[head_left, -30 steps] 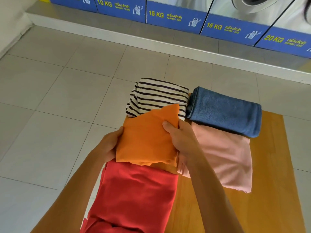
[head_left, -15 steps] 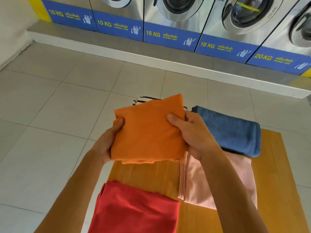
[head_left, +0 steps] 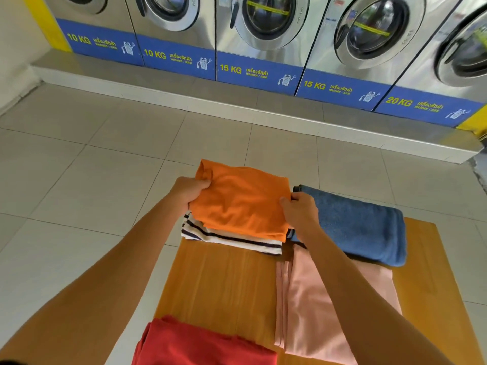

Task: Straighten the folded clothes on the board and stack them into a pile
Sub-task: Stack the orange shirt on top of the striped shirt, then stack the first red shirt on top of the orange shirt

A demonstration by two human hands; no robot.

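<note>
Washing machines [head_left: 266, 30]: steel-fronted row well beyond the grip, along the far wall; blue panels read 10 KG, 10 KG, 15 KG, 15 KG, 20 KG.
Floor [head_left: 79, 180]: pale square tiles, around and to the left of the grip.
Board [head_left: 224, 280]: orange-brown wood, under the grip and reaching toward the person; a bare strip lies just nearer than the held pile.
Pink garment [head_left: 311, 312]: folded flat on the board, nearer than the right hand; the right forearm crosses over it.
Blue garment [head_left: 363, 227]: thick folded denim-like cloth, immediately right of the grip; its near edge overlaps the pink garment.
Red garment [head_left: 195, 343]: folded, nearest the person, well short of the grip; partly cut off by the frame's lower edge.
Orange garment [head_left: 242, 204]: folded, between both hands, lying on the striped garment at the board's far left corner.
Striped garment [head_left: 226, 239]: white with dark stripes, directly beneath the orange garment; only its near edge shows.
Left hand [head_left: 188, 192]: clenched on the orange garment's left edge, thumb on top.
Right hand [head_left: 300, 210]: pinching the orange garment's right edge, beside the blue garment.
</note>
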